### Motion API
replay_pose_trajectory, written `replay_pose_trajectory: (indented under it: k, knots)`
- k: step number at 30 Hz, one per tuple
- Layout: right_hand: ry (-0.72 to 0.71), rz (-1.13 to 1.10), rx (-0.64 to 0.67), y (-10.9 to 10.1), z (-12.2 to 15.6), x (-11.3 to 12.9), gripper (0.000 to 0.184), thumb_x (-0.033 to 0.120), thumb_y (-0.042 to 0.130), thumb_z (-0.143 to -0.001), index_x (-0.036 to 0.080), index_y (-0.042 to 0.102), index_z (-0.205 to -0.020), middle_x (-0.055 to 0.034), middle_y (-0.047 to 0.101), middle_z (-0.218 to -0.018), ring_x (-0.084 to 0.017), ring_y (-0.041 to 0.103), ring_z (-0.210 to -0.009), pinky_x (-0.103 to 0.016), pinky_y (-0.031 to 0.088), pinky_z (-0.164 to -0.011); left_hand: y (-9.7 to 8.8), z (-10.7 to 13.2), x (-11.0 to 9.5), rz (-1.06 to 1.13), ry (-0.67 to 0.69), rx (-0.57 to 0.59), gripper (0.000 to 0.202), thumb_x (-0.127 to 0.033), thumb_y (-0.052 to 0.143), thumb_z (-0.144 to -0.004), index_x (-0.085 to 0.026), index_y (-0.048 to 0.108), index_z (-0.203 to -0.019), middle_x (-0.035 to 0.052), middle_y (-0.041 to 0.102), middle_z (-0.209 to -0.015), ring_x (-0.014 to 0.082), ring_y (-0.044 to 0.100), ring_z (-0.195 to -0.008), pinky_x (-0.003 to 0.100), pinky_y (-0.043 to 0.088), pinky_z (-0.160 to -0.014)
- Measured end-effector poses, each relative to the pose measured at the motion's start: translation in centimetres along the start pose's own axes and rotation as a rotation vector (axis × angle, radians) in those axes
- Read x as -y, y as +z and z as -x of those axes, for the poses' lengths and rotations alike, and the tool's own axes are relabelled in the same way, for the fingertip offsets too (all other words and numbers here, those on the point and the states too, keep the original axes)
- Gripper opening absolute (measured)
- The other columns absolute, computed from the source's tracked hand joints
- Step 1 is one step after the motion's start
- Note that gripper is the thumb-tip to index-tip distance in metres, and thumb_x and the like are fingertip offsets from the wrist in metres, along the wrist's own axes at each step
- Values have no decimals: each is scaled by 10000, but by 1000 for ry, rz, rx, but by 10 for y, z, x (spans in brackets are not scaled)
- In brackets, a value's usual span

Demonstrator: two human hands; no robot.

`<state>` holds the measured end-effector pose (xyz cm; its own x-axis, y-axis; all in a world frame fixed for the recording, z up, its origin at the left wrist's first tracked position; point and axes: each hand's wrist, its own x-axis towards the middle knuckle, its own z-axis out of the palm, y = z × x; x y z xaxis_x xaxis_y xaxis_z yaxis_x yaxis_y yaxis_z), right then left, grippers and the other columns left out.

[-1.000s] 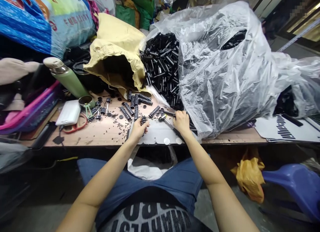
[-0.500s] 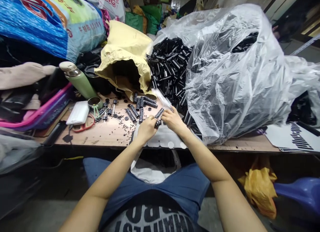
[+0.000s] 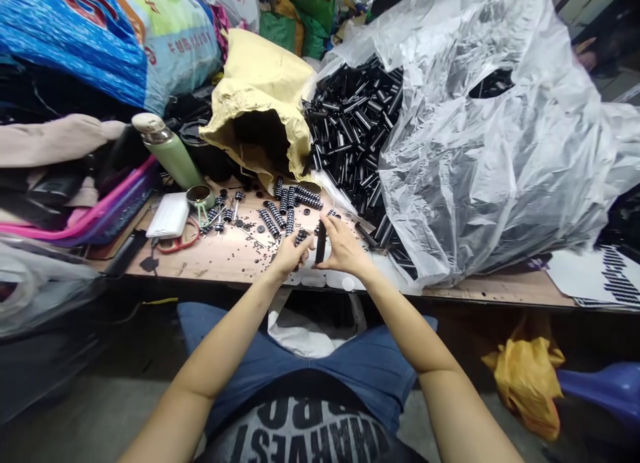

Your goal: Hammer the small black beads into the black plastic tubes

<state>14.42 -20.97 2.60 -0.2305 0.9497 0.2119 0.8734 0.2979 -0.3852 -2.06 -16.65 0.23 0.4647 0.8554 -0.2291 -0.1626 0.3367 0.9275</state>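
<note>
My right hand point(image 3: 345, 246) grips a short black tube point(image 3: 321, 242) upright between thumb and fingertips. Close by on the left, my left hand point(image 3: 291, 255) is closed round a black-and-white ribbed roll point(image 3: 301, 237), most of it hidden by the fingers. Just beyond both hands, several similar ribbed rolls point(image 3: 269, 223) lie on the wooden table point(image 3: 200, 266) among tiny dark bits. A big heap of black tubes point(image 3: 350, 120) spills from a clear plastic bag point(image 3: 500, 163) on the right.
A yellow paper sack point(image 3: 267, 66) lies with its mouth facing me. On the left are a green flask point(image 3: 173, 160), a white box point(image 3: 169, 215), red-handled scissors point(image 3: 183, 240) and a pink-rimmed basket point(image 3: 75, 230). The table's front edge runs above my lap.
My hands have moved apart from the ribbed roll they both touched. The right hand now holds a black tube upright. The whole view has shifted slightly.
</note>
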Motion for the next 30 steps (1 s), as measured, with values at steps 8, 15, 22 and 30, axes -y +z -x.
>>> replay_pose_trajectory:
  k: [8, 15, 22, 30]
  knots:
    - [-145, -225, -170, 4, 24, 14, 1156, 545, 788, -599, 154, 121, -1458, -200, 341, -1426, -310, 314, -1375, -472, 289, -1144, 5, 14, -1, 175, 35, 89, 475, -552, 572, -824, -205, 544, -1146, -102, 411, -492, 43, 296, -287, 150, 210, -276]
    - [-211, -291, -176, 5, 25, 31, 1185, 520, 811, -588, 177, 96, -1468, -196, 330, -1452, -314, 319, -1382, -486, 301, -1145, 12, 19, 3, 230, 18, -27, 403, -538, 550, -841, -161, 589, -977, -72, 472, -494, 52, 355, -289, 168, 260, -286]
    - [-196, -284, -205, 4, 32, 36, 1160, 488, 814, -600, 162, 112, -1465, -203, 332, -1450, -309, 323, -1379, -479, 309, -1141, 16, 23, 10, 185, -30, -43, 437, -588, 568, -815, -169, 575, -938, -97, 419, -418, 61, 318, -246, 165, 207, -273]
    - [-185, -302, -165, 8, 37, 40, 1152, 464, 817, -607, 165, 104, -1461, -205, 321, -1453, -304, 282, -1402, -493, 285, -1154, 18, 22, 9, 220, -6, -115, 343, -487, 615, -797, -145, 598, -816, -68, 489, -457, 59, 406, -308, 172, 320, -339]
